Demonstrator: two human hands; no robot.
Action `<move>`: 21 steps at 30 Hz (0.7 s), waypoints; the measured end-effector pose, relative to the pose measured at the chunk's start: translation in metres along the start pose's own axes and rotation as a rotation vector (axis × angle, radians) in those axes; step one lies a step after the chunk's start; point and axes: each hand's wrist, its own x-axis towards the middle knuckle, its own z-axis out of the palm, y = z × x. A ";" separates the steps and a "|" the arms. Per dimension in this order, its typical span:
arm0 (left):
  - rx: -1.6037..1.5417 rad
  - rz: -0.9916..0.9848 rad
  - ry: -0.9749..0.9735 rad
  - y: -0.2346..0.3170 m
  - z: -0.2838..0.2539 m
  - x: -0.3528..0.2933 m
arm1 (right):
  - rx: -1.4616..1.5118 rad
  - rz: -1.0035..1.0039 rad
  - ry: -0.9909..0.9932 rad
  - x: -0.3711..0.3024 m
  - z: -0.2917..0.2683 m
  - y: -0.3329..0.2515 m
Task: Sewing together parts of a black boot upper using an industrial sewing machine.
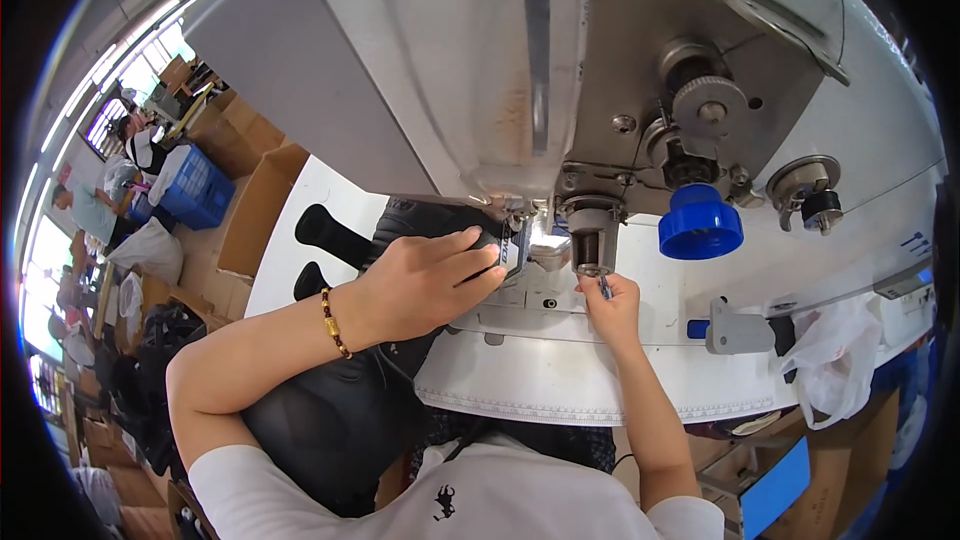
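My left hand lies with fingers stretched out on a black padded fabric piece. A dark patch with pale marks lies at its fingertips, beside the needle area of a white sewing machine. My right hand is closed in a pinch on a small metal piece, just under the machine's metal cylinder. What that piece is, I cannot make out. The black fabric runs down over my lap on the left, and two dark strap-like ends stick out on the table.
A blue knob hangs from the machine head. A ruler strip follows the white table's near edge. To the right are a grey lever and a clear plastic bag. Cardboard boxes, a blue crate and other people are at far left.
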 end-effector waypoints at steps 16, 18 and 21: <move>0.054 -0.038 0.186 0.002 0.009 0.008 | -0.008 -0.030 0.024 0.001 -0.003 -0.002; 0.060 -0.048 0.167 0.002 0.007 0.009 | -0.016 -0.015 0.028 0.001 -0.003 -0.003; 0.066 -0.058 0.176 0.001 0.009 0.011 | -0.025 -0.051 0.021 0.002 -0.004 -0.002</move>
